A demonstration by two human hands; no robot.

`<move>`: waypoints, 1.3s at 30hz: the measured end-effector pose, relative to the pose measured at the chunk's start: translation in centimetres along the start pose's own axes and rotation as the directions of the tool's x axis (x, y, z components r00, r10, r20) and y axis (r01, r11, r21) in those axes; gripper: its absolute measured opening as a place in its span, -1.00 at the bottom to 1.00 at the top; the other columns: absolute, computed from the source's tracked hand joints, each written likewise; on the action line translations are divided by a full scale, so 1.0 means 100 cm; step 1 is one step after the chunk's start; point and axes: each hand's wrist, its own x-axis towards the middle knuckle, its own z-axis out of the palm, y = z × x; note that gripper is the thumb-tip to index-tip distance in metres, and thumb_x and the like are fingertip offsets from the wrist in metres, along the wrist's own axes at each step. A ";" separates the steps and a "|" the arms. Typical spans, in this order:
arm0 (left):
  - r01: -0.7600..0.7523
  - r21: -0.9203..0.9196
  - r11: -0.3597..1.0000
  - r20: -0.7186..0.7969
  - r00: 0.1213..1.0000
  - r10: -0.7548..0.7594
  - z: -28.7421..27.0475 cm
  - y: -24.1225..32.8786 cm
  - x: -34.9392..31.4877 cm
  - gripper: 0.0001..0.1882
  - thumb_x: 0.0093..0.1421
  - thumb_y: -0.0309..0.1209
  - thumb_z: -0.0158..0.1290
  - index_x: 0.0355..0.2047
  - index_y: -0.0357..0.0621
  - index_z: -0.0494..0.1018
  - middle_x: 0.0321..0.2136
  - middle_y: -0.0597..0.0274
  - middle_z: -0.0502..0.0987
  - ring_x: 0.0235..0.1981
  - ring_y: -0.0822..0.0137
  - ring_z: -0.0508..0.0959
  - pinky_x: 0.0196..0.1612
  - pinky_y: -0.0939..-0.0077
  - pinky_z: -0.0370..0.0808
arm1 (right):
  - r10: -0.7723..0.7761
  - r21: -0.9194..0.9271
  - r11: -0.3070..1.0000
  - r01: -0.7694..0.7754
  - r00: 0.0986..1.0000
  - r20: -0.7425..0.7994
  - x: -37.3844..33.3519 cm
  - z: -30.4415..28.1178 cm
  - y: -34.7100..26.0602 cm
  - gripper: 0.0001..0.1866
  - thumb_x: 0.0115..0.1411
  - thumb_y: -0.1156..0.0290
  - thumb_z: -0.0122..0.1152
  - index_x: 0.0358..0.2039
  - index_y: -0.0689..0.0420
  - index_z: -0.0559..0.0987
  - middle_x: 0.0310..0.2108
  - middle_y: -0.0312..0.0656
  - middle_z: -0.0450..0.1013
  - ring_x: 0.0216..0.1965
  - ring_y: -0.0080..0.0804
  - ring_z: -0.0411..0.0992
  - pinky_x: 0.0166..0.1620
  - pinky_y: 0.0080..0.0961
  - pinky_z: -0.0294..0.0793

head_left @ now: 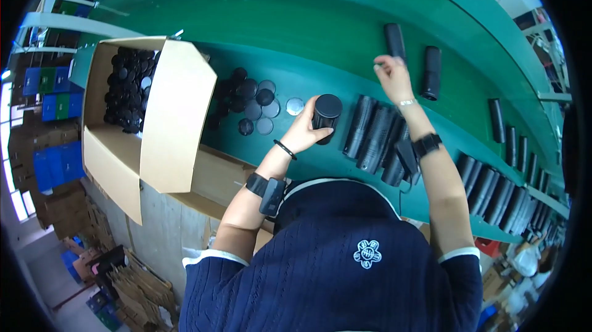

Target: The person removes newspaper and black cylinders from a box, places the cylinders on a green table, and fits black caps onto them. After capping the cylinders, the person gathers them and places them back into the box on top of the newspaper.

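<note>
My left hand (303, 132) grips a black cylinder (326, 115) with a round cap on top, held upright on the green work surface (296, 42). Farther out, my right hand (392, 75) touches the near end of another black tube (394, 40) lying on the green conveyor belt; its fingers curl around that end. Between my hands lies a row of several ribbed black tubes (376, 137). A pile of black round caps (246, 100) sits left of my left hand, with one shiny disc (295, 106) beside it.
An open cardboard box (176, 116) with many black caps stands at the left. A black tube (431, 72) lies on the belt right of my right hand. More black tubes (493, 187) line the right edge. Blue crates (52, 94) are stacked at the far left.
</note>
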 end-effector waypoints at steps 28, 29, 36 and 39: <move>-0.322 0.192 0.927 0.079 0.947 0.313 0.013 -0.002 -0.048 -0.52 0.00 -0.32 0.17 -0.09 -0.19 0.30 -0.09 0.05 0.34 -0.01 0.05 0.32 0.11 0.23 0.20 | -0.043 0.715 0.386 -0.583 0.763 0.645 -0.121 0.002 -0.106 -0.88 0.18 0.48 0.20 -0.27 0.20 0.57 -0.45 -0.35 0.49 -0.54 -0.75 0.36 -0.49 -0.81 0.36; -0.320 0.195 0.927 0.102 0.947 0.305 0.011 -0.003 -0.048 -0.51 0.00 -0.34 0.18 -0.08 -0.19 0.28 -0.09 0.06 0.34 0.00 0.08 0.33 0.11 0.24 0.21 | -0.054 0.709 0.412 -0.573 0.761 0.646 -0.122 0.002 -0.106 -0.86 0.18 0.49 0.19 -0.24 0.21 0.56 -0.45 -0.35 0.48 -0.54 -0.75 0.35 -0.48 -0.81 0.36; -0.165 0.196 0.967 -0.272 0.938 0.215 0.008 -0.004 -0.040 -0.39 0.01 -0.38 0.23 0.03 -0.20 0.22 -0.05 0.04 0.32 0.01 0.21 0.35 0.07 0.38 0.28 | 0.055 0.747 0.451 -0.489 0.850 0.523 -0.111 0.002 -0.126 -0.85 0.23 0.54 0.09 -0.18 0.22 0.49 -0.51 -0.33 0.43 -0.58 -0.70 0.37 -0.53 -0.77 0.37; -0.090 0.006 0.996 -0.313 0.946 0.088 0.004 0.003 -0.032 -0.43 0.05 -0.38 0.20 0.05 -0.21 0.23 -0.07 0.01 0.35 0.00 0.18 0.37 0.06 0.38 0.31 | 0.147 0.745 0.342 -0.572 0.816 0.559 -0.105 0.007 -0.143 -0.90 0.26 0.45 0.07 -0.27 0.20 0.46 -0.50 -0.30 0.45 -0.64 -0.67 0.37 -0.57 -0.75 0.37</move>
